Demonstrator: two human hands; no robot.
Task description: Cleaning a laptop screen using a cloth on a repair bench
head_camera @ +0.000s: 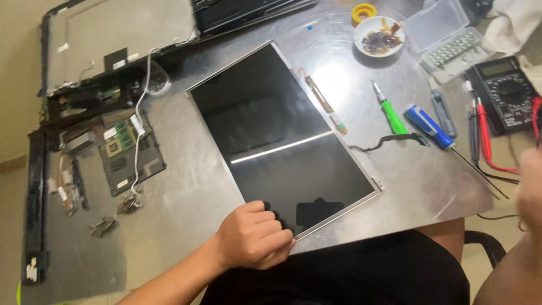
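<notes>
A bare laptop display panel (282,135), dark and glossy with a metal frame, lies flat in the middle of the metal table (186,192). My left hand (255,234) is curled into a loose fist at the panel's near corner, fingers resting on its edge. My right hand (530,186) is a blur at the right edge of view, raised above the table's side; whether it holds anything cannot be seen. A thin cable (389,141) trails from the panel's right side.
A stripped laptop base with a green circuit board (121,141) and a lid shell (118,34) lie at the left. Green (389,110) and blue (429,125) screwdrivers, a multimeter (505,90) with probes, a white bowl (379,35) and a clear plastic box (446,34) sit at the right.
</notes>
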